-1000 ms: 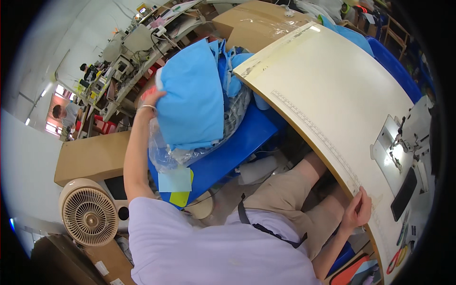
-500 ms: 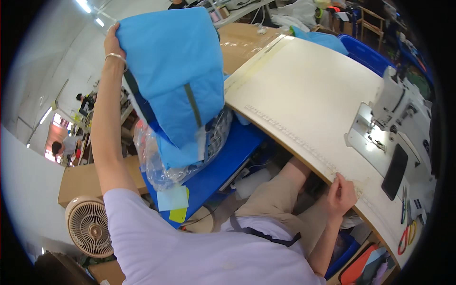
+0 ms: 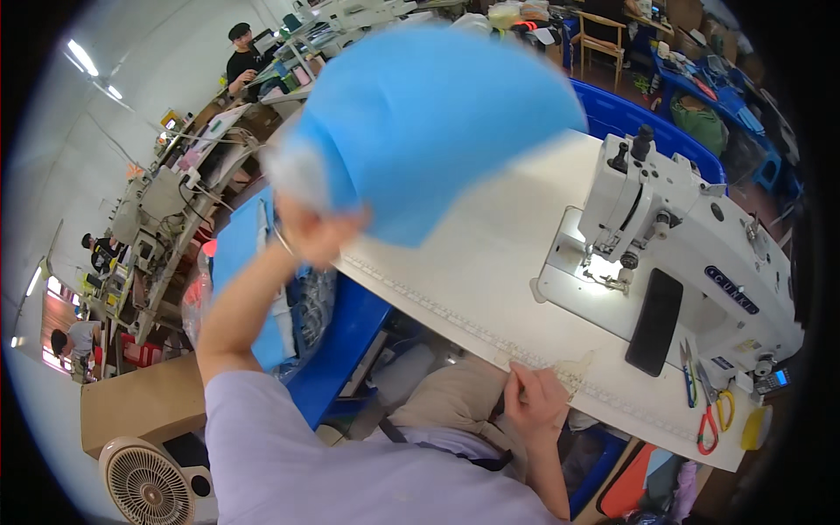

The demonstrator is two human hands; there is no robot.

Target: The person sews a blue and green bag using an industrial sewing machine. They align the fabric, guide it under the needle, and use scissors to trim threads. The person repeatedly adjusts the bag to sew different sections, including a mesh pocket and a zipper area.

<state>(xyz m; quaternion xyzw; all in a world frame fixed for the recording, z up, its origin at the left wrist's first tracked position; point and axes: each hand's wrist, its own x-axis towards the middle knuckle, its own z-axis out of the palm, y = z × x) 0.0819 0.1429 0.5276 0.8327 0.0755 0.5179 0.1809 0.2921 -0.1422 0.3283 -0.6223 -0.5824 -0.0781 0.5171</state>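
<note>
A light blue piece of fabric [image 3: 429, 122], smeared by motion, hangs in the air over the far left part of the white sewing table [image 3: 464, 289]. My left hand [image 3: 319, 232], a bangle on its wrist, is closed on the fabric's near left end, beside a whitish part. By the table's front edge rests my right hand [image 3: 535, 404], fingers curled and pressed together; whether they pinch anything is hidden. A clear ruler strip [image 3: 437, 308] runs along that edge. More blue fabric [image 3: 241, 241] lies piled with clear plastic at the left.
A white sewing machine [image 3: 674, 219] with its lamp lit stands at right. Near it lie a black phone [image 3: 654, 322], red-handled scissors [image 3: 707, 429] and yellow-handled scissors [image 3: 725, 409]. A blue bin [image 3: 630, 114] is behind the table, a fan [image 3: 149, 481] at lower left. Other people work far left.
My left hand has swung the blue fabric from above the pile at the left rightward over the table. The view has turned right; my right hand stays at the table edge.
</note>
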